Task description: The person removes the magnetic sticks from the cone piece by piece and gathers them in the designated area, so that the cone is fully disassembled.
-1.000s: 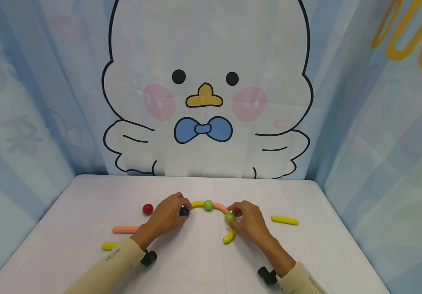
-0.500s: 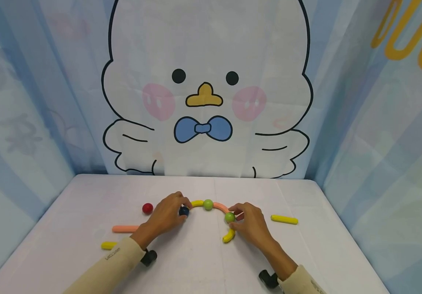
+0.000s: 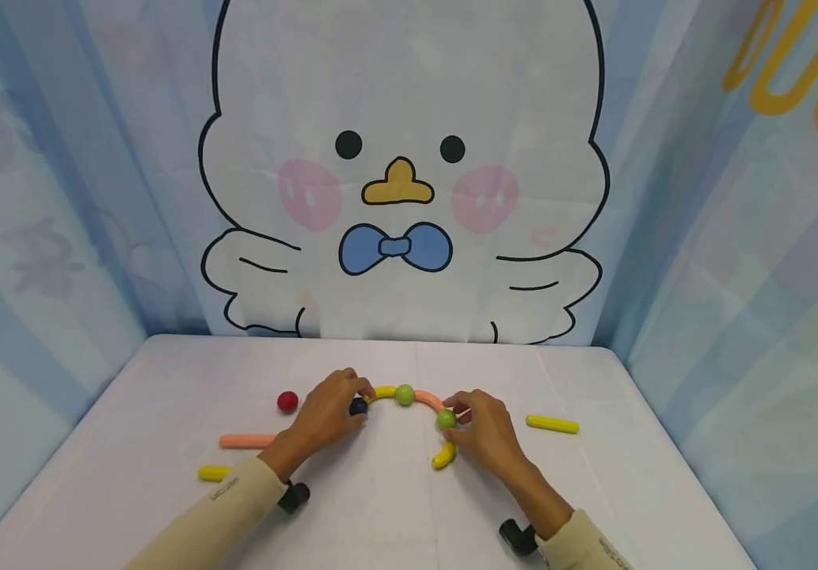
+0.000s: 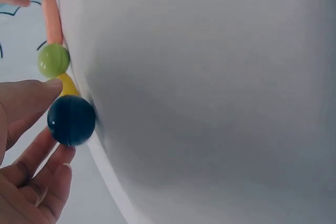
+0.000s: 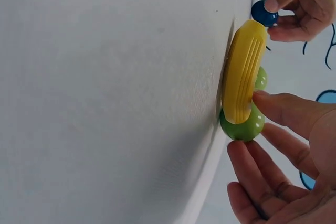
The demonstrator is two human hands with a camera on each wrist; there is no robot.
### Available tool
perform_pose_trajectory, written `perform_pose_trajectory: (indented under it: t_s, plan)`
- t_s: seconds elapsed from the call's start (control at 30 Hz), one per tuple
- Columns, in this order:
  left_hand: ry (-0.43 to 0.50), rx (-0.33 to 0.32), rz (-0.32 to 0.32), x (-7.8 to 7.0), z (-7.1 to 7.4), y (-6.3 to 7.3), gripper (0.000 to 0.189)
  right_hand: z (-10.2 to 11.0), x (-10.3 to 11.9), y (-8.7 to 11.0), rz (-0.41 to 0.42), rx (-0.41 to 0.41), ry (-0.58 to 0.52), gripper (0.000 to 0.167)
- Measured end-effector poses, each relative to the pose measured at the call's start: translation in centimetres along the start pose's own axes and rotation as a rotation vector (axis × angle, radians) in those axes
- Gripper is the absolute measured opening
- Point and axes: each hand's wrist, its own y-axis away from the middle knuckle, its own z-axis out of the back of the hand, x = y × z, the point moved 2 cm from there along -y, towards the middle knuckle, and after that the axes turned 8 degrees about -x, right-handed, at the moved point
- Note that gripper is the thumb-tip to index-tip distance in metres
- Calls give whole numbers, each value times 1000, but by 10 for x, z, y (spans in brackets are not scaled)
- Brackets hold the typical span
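My left hand (image 3: 330, 408) grips a dark blue ball (image 4: 72, 120) between thumb and fingers, at the left end of an arched chain on the table. From there the chain runs through a yellow curved rod (image 3: 384, 392), a green ball (image 3: 405, 395) and an orange-pink curved rod (image 3: 428, 400) to a second green ball (image 3: 446, 419). My right hand (image 3: 483, 427) holds that second ball between thumb and fingertips. A grooved yellow curved rod (image 5: 244, 72) extends from it toward me. In the head view, the left fingers partly hide the blue ball.
A red ball (image 3: 287, 402) lies left of my left hand. Nearer me are a straight orange-pink rod (image 3: 245, 441) and a yellow rod (image 3: 213, 473), both partly behind the left arm. Another straight yellow rod (image 3: 553, 424) lies at right. A printed curtain (image 3: 537, 309) stands behind the table.
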Motion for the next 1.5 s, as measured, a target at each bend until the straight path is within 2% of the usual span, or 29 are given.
perform_pose_trajectory:
  t_s: [0.2,0.5,0.7,0.9,1.17,1.5]
  plan:
    - [50,-24,-78,-15,-6,-7,32,3,-1,5,-16,1,-11,37]
    - [159,-3,-163,-44,-21,-17,31,11,-3,17,-63,24,-28,38]
    - [171,28,-197,-60,-32,-22,33,14,-6,22,-97,43,-60,34]
    - [164,55,-259,-74,-44,-27,34,12,-8,24,-82,30,-87,31]
    - [125,93,-280,-84,-55,-34,31,6,-4,23,-77,17,-78,26]
    - [124,98,-285,-84,-59,-37,29,2,1,23,-68,-25,-29,30]
